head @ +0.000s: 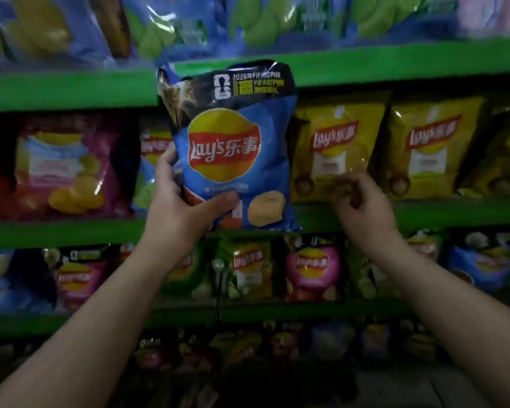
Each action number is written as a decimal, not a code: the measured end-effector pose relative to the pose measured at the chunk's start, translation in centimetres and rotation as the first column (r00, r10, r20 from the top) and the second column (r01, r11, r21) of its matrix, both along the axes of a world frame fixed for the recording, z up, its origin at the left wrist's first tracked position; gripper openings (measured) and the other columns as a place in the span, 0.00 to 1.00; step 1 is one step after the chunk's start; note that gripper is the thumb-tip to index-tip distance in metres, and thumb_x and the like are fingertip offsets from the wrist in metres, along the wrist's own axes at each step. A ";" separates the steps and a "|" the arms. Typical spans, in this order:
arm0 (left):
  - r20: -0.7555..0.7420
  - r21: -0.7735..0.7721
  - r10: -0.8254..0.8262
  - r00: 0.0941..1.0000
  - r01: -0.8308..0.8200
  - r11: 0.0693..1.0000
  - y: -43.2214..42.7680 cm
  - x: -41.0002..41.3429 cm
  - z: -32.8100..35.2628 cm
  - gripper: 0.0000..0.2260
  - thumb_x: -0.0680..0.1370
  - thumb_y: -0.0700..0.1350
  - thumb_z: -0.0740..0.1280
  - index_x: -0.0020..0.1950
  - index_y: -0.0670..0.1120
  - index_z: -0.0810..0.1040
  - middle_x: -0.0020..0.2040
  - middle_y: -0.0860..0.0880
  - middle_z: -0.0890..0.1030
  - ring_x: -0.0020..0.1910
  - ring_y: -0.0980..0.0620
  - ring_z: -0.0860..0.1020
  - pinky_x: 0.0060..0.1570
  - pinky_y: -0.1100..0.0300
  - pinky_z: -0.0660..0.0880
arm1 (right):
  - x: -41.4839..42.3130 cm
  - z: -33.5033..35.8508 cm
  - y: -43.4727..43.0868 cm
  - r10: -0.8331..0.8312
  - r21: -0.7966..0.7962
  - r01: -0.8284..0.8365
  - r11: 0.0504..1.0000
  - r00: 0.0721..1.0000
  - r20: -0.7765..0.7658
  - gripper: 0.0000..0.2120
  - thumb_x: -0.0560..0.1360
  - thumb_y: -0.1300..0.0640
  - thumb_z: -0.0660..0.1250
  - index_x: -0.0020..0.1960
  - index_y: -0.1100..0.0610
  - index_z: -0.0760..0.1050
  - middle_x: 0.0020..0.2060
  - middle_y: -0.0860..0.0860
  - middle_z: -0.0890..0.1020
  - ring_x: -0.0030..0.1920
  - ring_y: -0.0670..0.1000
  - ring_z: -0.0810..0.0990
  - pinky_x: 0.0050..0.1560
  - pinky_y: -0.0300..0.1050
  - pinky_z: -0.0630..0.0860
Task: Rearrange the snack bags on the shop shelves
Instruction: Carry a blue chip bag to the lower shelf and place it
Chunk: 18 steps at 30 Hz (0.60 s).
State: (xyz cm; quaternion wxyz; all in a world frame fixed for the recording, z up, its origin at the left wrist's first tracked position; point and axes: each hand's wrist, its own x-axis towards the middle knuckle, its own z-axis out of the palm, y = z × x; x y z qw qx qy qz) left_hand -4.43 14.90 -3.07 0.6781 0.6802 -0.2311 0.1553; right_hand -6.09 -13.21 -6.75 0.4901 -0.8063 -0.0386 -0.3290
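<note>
A blue Lay's crisp bag with a black top band stands upright in front of the middle shelf. My left hand grips its lower left edge, thumb across the front. My right hand hovers to the right of the bag, blurred, fingers loosely curled with nothing in them, in front of a yellow Lay's bag. A second yellow bag stands further right. Behind the held bag on the left sits another blue bag, partly hidden.
Green shelf edges run across the view. A pink-red bag stands at the middle shelf's left. Blue and green bags fill the top shelf. Pink, green and blue bags line the lower shelf. The bottom shelf is dark.
</note>
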 end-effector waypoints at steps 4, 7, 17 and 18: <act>-0.117 -0.017 -0.056 0.991 0.054 0.998 -3.1 -0.8 -6.4 0.29 0.62 0.48 0.79 0.59 0.57 0.73 0.53 0.56 0.85 0.53 0.54 0.84 0.46 0.60 0.81 | -1.4 -4.0 -2.4 0.018 0.056 -0.012 0.998 0.995 -0.093 0.11 0.72 0.66 0.63 0.50 0.53 0.75 0.38 0.54 0.77 0.35 0.43 0.74 0.38 0.33 0.70; -0.211 0.022 -0.043 0.977 0.049 0.999 -5.2 -1.3 -10.4 0.30 0.58 0.51 0.80 0.58 0.56 0.75 0.49 0.59 0.86 0.49 0.57 0.85 0.43 0.65 0.81 | -2.5 -6.9 -4.9 -0.022 0.094 0.040 0.995 0.982 -0.186 0.12 0.72 0.71 0.64 0.50 0.57 0.76 0.35 0.50 0.77 0.31 0.36 0.74 0.36 0.27 0.69; -0.374 0.137 -0.112 0.920 0.175 0.975 -12.0 -1.2 -18.2 0.27 0.65 0.38 0.81 0.45 0.69 0.74 0.48 0.61 0.85 0.47 0.59 0.85 0.39 0.67 0.80 | -7.7 -14.8 -14.6 -0.063 -0.011 0.067 0.998 0.853 -0.519 0.07 0.74 0.63 0.68 0.46 0.51 0.77 0.46 0.49 0.81 0.50 0.48 0.79 0.48 0.38 0.73; -0.376 0.144 -0.109 0.920 0.175 0.974 -12.5 -1.2 -18.5 0.27 0.64 0.39 0.81 0.45 0.68 0.74 0.48 0.61 0.85 0.47 0.58 0.85 0.39 0.67 0.80 | -8.0 -15.6 -15.2 -0.054 -0.025 0.048 0.999 0.838 -0.542 0.05 0.74 0.63 0.69 0.47 0.54 0.78 0.45 0.50 0.81 0.49 0.49 0.79 0.46 0.36 0.72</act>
